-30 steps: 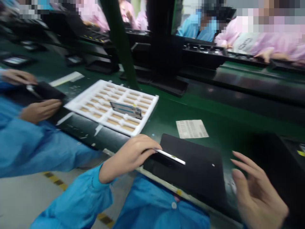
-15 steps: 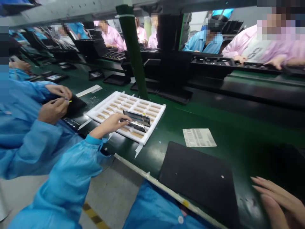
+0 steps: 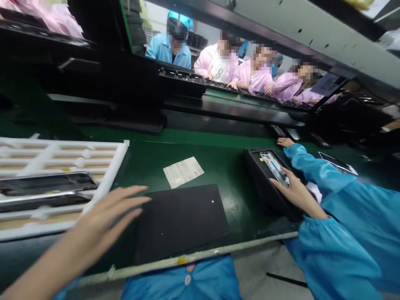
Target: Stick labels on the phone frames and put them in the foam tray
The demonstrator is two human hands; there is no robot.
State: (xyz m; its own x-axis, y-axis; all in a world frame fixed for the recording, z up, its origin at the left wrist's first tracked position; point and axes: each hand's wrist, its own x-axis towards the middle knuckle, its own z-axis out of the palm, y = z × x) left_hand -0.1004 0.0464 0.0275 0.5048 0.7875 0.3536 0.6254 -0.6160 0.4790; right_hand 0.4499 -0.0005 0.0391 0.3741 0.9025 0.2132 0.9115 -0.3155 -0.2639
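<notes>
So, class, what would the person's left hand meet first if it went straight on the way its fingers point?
The left hand would probably meet the black mat ahead of its fingers; height is unclear, so it might pass over.

Right hand [image 3: 295, 192] on phone [image 3: 270, 162], left hand [image 3: 104, 214] near black mat [image 3: 186, 223]

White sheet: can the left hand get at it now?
Likely yes: the left hand looks empty and close by, and the sheet lies uncovered on the table, with nothing seen standing between them.
</notes>
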